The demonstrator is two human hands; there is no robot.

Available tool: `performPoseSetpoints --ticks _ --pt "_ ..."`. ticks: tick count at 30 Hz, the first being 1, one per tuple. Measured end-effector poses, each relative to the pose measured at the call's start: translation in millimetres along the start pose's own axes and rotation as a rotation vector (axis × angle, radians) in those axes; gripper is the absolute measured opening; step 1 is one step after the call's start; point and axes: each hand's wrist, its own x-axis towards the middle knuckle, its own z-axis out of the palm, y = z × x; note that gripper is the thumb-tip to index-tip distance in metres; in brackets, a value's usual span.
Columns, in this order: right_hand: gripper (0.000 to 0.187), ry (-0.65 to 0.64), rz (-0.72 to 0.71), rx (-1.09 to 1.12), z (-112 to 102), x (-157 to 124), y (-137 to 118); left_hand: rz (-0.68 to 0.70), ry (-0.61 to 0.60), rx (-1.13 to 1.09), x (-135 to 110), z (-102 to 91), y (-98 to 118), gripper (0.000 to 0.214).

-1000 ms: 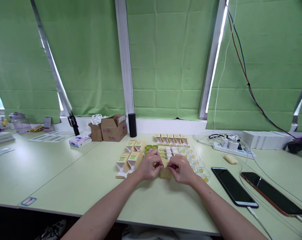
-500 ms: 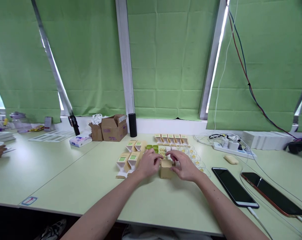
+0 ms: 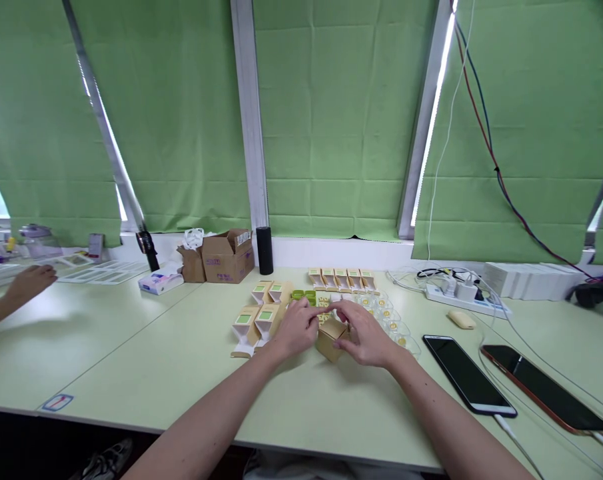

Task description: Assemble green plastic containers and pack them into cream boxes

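A small brown cardboard box [image 3: 330, 339] sits turned and slightly tilted between my hands. My right hand [image 3: 365, 332] grips it, the thumb on its near right side and the fingers over the back. On its left, my left hand [image 3: 297, 328] presses against the box with curled fingers, its index finger reaching across the top to the right fingertips. Left of them stand several open boxes with green-topped inserts [image 3: 265, 316]. Behind my hands are green blocks [image 3: 304, 295] and small yellowish pieces [image 3: 323, 303]. Clear plastic pieces with yellow centres [image 3: 393, 325] lie to the right.
A row of open boxes [image 3: 342, 280] stands at the back. Two phones [image 3: 468, 373] with cables and a power strip [image 3: 461, 300] lie right. Cardboard cartons [image 3: 227, 257], a black cylinder [image 3: 264, 251] and a tissue pack [image 3: 161, 281] are behind. Another person's hand [image 3: 31, 283] reaches in at left.
The small box has turned and tilted between my hands, and my right thumb has shifted left along it. At far left, the other person's hand has reached farther in over the table.
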Motion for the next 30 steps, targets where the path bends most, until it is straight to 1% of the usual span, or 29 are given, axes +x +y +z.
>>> performPoseSetpoints --ticks 2,4,10,16,20,23,28,30 --pt "0.058 -0.007 -0.029 -0.013 1 0 -4 0.02 -0.056 0.004 0 1.5 0 0.044" --pt "0.06 -0.009 -0.043 -0.015 2 0 -5 0.032 -0.076 -0.009 0 2.5 -1 0.044" --pt "0.071 -0.015 -0.038 -0.03 -1 0 1 -0.026 0.012 -0.029 1 1.9 -5 0.037" --pt "0.075 -0.007 -0.013 -0.078 0 -1 11 0.003 0.055 -0.039 0 -0.7 -3 0.029" --pt "0.072 0.025 0.019 -0.157 6 -1 18 0.043 0.054 -0.063 0 -0.3 -1 0.027" --pt "0.065 0.044 0.081 -0.244 10 0 22 0.059 0.063 -0.078 -1 -0.9 -1 0.025" --pt "0.055 0.078 0.167 -0.359 11 2 24 0.057 0.136 -0.105 -2 -5.6 2 0.024" --pt "0.052 0.102 0.194 -0.382 11 2 23 0.082 0.16 -0.096 -3 -7.6 5 0.02"
